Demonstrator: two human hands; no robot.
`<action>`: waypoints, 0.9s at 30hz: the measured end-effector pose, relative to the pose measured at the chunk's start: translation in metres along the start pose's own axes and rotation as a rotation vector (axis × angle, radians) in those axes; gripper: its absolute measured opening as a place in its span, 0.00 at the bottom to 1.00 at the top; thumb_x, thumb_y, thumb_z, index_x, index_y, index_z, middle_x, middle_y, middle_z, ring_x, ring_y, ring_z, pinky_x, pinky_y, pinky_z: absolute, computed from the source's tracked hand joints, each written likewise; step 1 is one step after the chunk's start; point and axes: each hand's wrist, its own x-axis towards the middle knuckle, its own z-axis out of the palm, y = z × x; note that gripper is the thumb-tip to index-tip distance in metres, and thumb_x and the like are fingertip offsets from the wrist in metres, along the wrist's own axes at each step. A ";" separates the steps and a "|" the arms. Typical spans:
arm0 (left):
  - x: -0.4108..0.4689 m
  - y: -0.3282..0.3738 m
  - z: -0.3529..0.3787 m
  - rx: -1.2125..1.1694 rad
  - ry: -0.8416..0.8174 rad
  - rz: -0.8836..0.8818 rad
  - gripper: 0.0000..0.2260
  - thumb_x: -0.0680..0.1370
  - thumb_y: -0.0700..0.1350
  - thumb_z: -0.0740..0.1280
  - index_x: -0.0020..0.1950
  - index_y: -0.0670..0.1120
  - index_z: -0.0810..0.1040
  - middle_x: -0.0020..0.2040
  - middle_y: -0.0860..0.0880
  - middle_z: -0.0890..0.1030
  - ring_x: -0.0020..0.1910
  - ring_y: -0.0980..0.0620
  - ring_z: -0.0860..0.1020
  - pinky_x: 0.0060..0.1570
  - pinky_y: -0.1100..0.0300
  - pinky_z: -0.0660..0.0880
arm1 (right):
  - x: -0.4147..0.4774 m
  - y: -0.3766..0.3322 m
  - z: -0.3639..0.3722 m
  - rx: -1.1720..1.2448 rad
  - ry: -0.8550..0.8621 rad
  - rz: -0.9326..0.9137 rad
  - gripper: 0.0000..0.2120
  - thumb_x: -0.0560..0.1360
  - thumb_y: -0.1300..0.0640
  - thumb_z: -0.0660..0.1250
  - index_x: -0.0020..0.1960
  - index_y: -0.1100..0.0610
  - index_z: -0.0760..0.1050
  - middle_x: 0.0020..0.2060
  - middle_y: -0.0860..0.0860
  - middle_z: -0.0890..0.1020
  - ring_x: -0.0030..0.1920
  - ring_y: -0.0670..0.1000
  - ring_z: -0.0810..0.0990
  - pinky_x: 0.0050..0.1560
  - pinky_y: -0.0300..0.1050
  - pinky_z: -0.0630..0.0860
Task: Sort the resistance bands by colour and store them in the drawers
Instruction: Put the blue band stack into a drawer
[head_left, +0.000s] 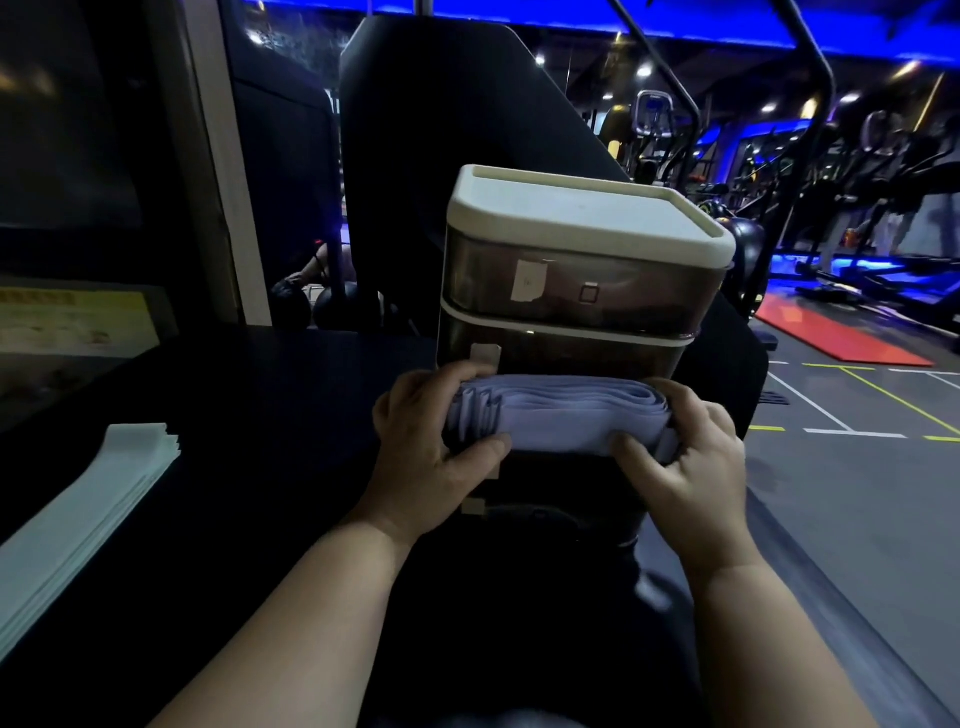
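A folded bundle of pale lilac resistance bands (558, 413) is held in front of the drawer unit (582, 270), a stack of smoky translucent drawers with a cream lid. My left hand (434, 441) grips the bundle's left end, thumb in front. My right hand (688, 457) grips its right end. The bundle covers the front of a lower drawer; whether that drawer is pulled out I cannot tell. A flat stack of pale green bands (88, 512) lies on the dark surface at the left.
The drawer unit stands on a dark bench top (270, 415). A tall black machine panel (467, 104) rises behind it. Gym floor with painted lines (852, 405), a red mat (831, 332) and exercise machines lie to the right.
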 end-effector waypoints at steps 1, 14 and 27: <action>0.000 0.000 0.000 0.010 0.008 0.014 0.19 0.64 0.63 0.63 0.55 0.70 0.68 0.54 0.65 0.67 0.59 0.56 0.64 0.59 0.55 0.60 | 0.000 -0.001 0.000 -0.015 -0.005 0.004 0.30 0.61 0.39 0.61 0.60 0.50 0.77 0.42 0.36 0.71 0.53 0.50 0.73 0.61 0.62 0.70; 0.004 -0.005 0.010 0.211 0.081 0.051 0.23 0.69 0.62 0.60 0.54 0.49 0.80 0.56 0.50 0.73 0.59 0.49 0.68 0.56 0.49 0.64 | 0.002 0.001 -0.002 -0.115 -0.048 0.060 0.30 0.59 0.34 0.60 0.56 0.47 0.75 0.46 0.43 0.74 0.61 0.58 0.73 0.55 0.40 0.57; 0.008 -0.002 0.007 0.245 0.082 0.030 0.22 0.66 0.61 0.59 0.48 0.49 0.81 0.53 0.55 0.72 0.58 0.50 0.68 0.56 0.48 0.65 | 0.004 -0.006 -0.006 -0.114 -0.118 0.062 0.24 0.58 0.35 0.61 0.51 0.42 0.73 0.40 0.34 0.73 0.52 0.47 0.72 0.59 0.53 0.68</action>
